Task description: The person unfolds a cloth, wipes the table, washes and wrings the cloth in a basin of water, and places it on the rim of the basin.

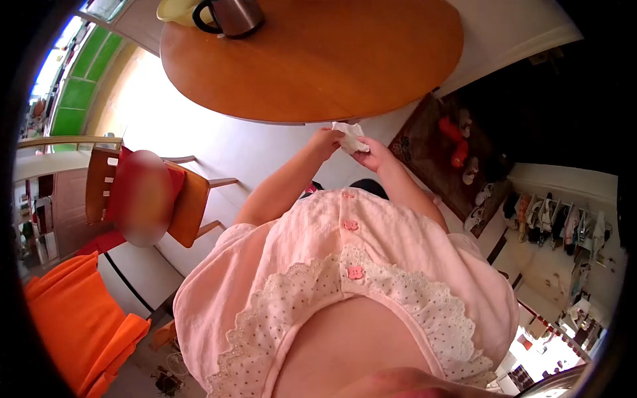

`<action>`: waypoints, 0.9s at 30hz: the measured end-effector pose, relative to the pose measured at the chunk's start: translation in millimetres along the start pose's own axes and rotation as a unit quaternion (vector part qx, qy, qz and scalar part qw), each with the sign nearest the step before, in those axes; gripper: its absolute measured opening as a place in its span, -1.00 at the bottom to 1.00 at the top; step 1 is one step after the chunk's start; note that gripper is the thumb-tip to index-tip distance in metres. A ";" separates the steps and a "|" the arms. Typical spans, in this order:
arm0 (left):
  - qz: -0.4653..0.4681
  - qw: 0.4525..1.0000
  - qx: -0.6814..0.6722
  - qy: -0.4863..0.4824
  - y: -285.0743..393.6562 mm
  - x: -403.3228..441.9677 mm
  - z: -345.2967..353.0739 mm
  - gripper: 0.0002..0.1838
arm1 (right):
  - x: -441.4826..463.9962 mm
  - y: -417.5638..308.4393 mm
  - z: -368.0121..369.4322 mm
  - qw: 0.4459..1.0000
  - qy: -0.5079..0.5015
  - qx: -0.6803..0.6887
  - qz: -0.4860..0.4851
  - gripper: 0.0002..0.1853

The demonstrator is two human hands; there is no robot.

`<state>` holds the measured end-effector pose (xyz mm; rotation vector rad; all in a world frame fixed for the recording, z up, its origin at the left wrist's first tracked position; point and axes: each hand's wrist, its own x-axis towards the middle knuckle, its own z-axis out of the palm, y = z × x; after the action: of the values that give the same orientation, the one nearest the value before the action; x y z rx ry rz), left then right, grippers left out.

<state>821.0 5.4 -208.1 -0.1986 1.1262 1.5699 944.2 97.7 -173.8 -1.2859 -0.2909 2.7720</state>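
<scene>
A crumpled white tissue (351,137) is held between my two hands, just off the near edge of the wooden table (325,60). My left hand (327,140) pinches its left side with the fingers closed. On the other side, my right hand (373,154) grips the lower right corner between thumb and fingers. Both forearms reach forward from the pink blouse I am wearing. The tissue is bunched up, and whether anything is inside it I cannot tell.
A metal jug with a black handle (237,16) and a yellow bowl (182,12) stand on the table's far left. A wooden chair (189,209) with a red cushion is at left, near orange cloth (83,325). Shoes lie around a dark rug (431,159) at right.
</scene>
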 end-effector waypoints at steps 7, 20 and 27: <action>-0.179 0.971 -0.107 0.118 -0.3 27.7 7.6 -0.51 | 53.7 -33.9 -23.1 0.986 0.167 0.026 -0.005 -0.69; 0.005 0.939 -0.344 -0.003 -59.8 74.5 68.9 -0.59 | 85.8 -90.2 -33.4 0.970 0.028 0.235 0.061 -0.43; -0.002 0.895 -0.447 -0.004 -51.3 56.4 84.2 -0.59 | 87.5 -103.4 -42.3 0.961 0.013 0.248 0.120 -0.39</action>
<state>880.1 100.2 -228.3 -0.7991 0.3136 1.9853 918.3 217.6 -245.2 -1.2823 0.5654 2.7413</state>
